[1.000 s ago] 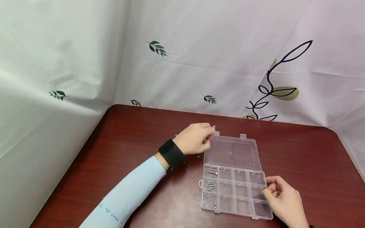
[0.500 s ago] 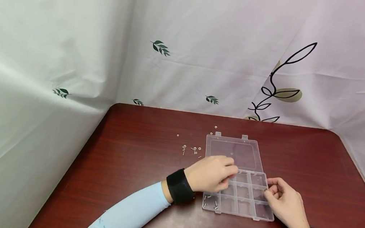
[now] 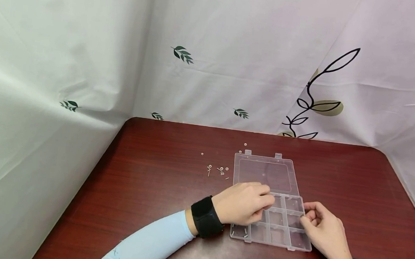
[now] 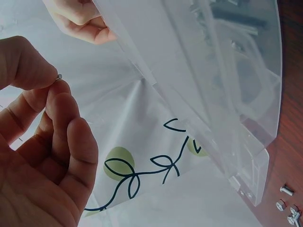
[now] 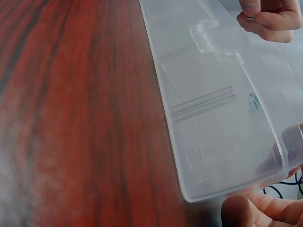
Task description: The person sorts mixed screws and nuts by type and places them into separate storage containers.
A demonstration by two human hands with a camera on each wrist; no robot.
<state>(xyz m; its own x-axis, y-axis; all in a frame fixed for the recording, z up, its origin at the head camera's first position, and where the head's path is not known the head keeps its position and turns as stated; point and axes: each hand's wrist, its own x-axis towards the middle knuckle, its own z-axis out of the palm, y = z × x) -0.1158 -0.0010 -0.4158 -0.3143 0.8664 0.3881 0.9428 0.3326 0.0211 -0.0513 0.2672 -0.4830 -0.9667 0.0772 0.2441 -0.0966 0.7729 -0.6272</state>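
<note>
A person's left hand (image 3: 242,203) pinches a small metal piece (image 4: 58,77) over an open compartment box (image 3: 271,245) on a counter (image 3: 173,180) while the right hand (image 3: 326,232) grips the box's side, a low, unhurried release likely best against bouncing.

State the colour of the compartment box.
The compartment box is see-through and colourless, showing best in the head view.
</note>
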